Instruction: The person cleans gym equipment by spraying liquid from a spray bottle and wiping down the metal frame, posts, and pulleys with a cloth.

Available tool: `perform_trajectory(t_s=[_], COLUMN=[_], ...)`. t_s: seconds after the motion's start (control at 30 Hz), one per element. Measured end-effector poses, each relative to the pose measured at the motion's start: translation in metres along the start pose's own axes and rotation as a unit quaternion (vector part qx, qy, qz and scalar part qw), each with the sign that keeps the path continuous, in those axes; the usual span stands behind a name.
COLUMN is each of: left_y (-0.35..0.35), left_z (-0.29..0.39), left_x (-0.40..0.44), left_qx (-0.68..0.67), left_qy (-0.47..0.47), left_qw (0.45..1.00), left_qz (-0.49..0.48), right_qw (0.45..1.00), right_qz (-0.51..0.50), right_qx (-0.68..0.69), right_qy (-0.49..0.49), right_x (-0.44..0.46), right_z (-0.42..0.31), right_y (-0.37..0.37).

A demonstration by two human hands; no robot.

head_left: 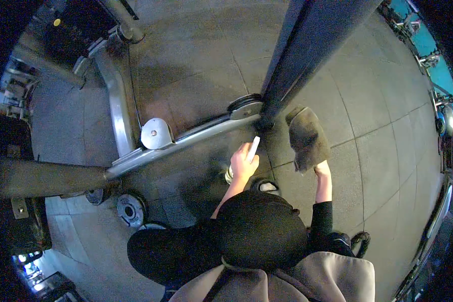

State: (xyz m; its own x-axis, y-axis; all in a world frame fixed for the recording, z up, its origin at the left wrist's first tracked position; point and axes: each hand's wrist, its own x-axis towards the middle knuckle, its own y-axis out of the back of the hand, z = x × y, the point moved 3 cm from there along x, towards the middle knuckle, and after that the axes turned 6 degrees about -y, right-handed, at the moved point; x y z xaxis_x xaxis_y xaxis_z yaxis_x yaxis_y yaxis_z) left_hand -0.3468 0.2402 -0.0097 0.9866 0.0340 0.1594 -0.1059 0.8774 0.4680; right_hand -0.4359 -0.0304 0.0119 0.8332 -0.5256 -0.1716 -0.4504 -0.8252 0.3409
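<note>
My left hand [242,163] is closed around what looks like a spray bottle, whose long white head [254,147] points toward the foot of a dark upright post. A pale part [229,175] shows beside the wrist; the rest is hidden under the hand. To the right, my right hand [322,168] grips one end of a grey-brown cloth [309,138], which spreads out beyond the fingers over the floor. Between the hands and the machine lies a silver frame bar [186,142] with a round pulley [246,106] at its post end.
The dark post [312,50] rises close in front. A silver guard plate [156,133] stands on the bar. Weight plates [131,210] lie at lower left. Rubber tiles [382,146] cover the floor. More gym equipment [445,118] lines the right edge.
</note>
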Motion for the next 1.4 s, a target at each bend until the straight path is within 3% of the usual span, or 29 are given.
perform_trajectory(t_s=[0.13, 0.37, 0.6, 0.63, 0.67, 0.73, 0.77, 0.87, 0.93, 1.0, 1.03, 1.07, 1.2, 1.23, 1.33, 1.4], left_y=[-0.002, 0.000, -0.004, -0.004, -0.003, -0.002, -0.005, -0.004, -0.003, -0.003, -0.004, -0.004, -0.003, -0.003, -0.001, -0.003], left_z=[-0.001, 0.002, 0.001, 0.003, 0.005, 0.006, 0.002, 0.003, 0.004, 0.002, 0.001, 0.002, 0.005, 0.006, 0.009, 0.009], left_x=[0.002, 0.004, 0.004, 0.005, 0.004, 0.004, 0.004, 0.002, 0.003, 0.003, 0.002, 0.002, 0.002, 0.003, 0.003, 0.003], left_qx=[0.000, 0.009, -0.002, 0.008, 0.017, 0.025, 0.029, 0.025, 0.017, 0.027, 0.026, 0.028, 0.019, 0.019, 0.027, 0.042], left_qy=[0.012, 0.007, -0.008, 0.000, 0.009, 0.011, 0.012, 0.006, -0.004, 0.004, 0.005, 0.004, -0.009, -0.010, -0.003, 0.000], left_qw=[1.000, 1.000, 1.000, 1.000, 1.000, 1.000, 0.999, 1.000, 1.000, 1.000, 1.000, 1.000, 1.000, 1.000, 1.000, 0.999], left_qz=[-0.008, -0.014, -0.009, -0.011, -0.015, -0.014, -0.019, -0.014, 0.000, -0.011, -0.011, -0.009, 0.005, 0.005, 0.009, -0.001], right_qw=[0.991, 0.935, 0.834, 0.779, 0.778, 0.833, 0.821, 0.822, 0.832, 0.913, 0.907, 0.910, 0.813, 0.844, 0.958, 0.967], right_qz=[-0.028, -0.090, -0.145, -0.198, -0.198, -0.259, -0.270, -0.258, -0.263, -0.176, -0.232, -0.185, -0.183, -0.127, -0.138, -0.141], right_qx=[0.106, 0.286, 0.444, 0.452, 0.451, 0.307, 0.286, 0.215, 0.240, 0.224, 0.324, 0.364, 0.549, 0.512, 0.249, 0.183], right_qy=[-0.076, -0.188, -0.295, -0.386, -0.390, -0.381, -0.415, -0.459, -0.426, -0.290, -0.139, -0.067, -0.056, -0.094, -0.038, -0.106], right_x=[0.058, 0.000, 0.052, 0.047, 0.043, 0.039, 0.026, 0.036, 0.061, 0.070, 0.071, 0.069, 0.093, 0.096, 0.087, 0.068], right_z=[-0.005, 0.032, 0.027, 0.042, 0.046, 0.051, 0.011, -0.015, 0.006, -0.007, -0.021, -0.041, -0.048, -0.047, -0.087, -0.118], right_y=[-0.024, -0.021, -0.053, -0.061, -0.065, -0.074, -0.082, -0.082, -0.075, -0.064, -0.060, -0.055, -0.031, -0.019, -0.009, -0.028])
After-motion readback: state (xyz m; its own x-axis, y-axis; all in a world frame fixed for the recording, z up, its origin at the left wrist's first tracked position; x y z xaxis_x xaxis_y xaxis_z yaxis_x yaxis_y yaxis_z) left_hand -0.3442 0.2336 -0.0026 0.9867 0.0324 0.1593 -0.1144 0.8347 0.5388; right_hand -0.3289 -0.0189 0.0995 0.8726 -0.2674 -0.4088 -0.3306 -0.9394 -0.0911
